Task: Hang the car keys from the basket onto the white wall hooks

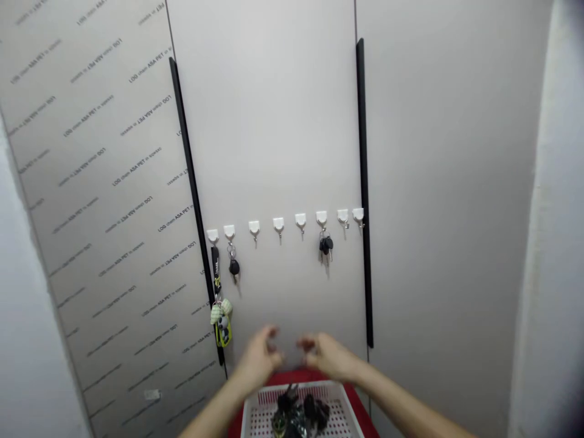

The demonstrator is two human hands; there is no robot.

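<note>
My left hand and my right hand hover side by side just above the far rim of a white perforated basket. Several dark key bunches lie in the basket. Both hands are smeared by motion, fingers curled toward each other, and I cannot make out whether anything is pinched between them. On the grey cabinet door above, a row of white hooks runs across. A black key hangs on the second hook, another black key bunch on the sixth, and a lanyard with a green charm on the first.
The basket sits on a red surface. Black vertical handles frame the middle door. The left door is covered in printed protective film. White walls close in on both sides.
</note>
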